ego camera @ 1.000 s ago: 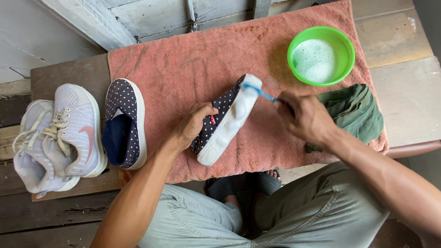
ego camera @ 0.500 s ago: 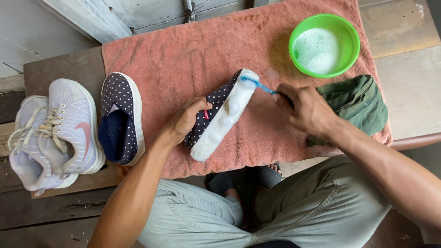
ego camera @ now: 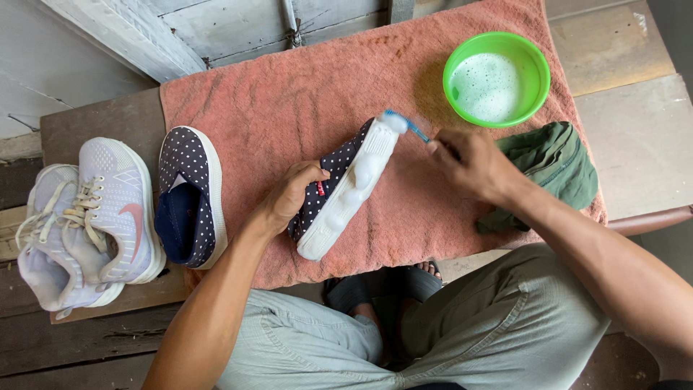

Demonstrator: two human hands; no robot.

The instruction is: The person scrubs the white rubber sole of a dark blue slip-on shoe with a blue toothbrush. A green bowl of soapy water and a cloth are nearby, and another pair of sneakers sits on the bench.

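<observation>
On the pink towel (ego camera: 289, 94), near its front edge, a dark blue shoe with white dots (ego camera: 339, 170) lies tipped onto its side, so its white sole (ego camera: 346, 195) faces up and toward the person. The sole is coated in soapy foam. The left hand (ego camera: 285, 202) is clenched around the shoe's upper from the near side, which keeps it tilted and steady with the sole exposed. The right hand (ego camera: 473, 166) grips the handle of a blue toothbrush (ego camera: 404, 124) between its fingers; the bristle end rests on the toe end of the sole, where a blob of foam sits.

Just beyond the right hand stands a green bowl (ego camera: 530, 61) holding frothy water, close enough for the brush to reach. Beside the right wrist, a crumpled green cloth (ego camera: 556, 166) lies at the towel's right edge. The towel covers most of the desk (ego camera: 621, 108), probably to catch drips and stop the shoe from sliding.

To the left, the matching dotted shoe (ego camera: 189, 195) rests upright on the towel's edge, its opening facing up, apart from the one being held. Farther left, off the towel, a pair of pale grey sneakers (ego camera: 86, 224) sits side by side on the bare wood. The person's knees in light trousers (ego camera: 447, 339) show below the desk's front.
</observation>
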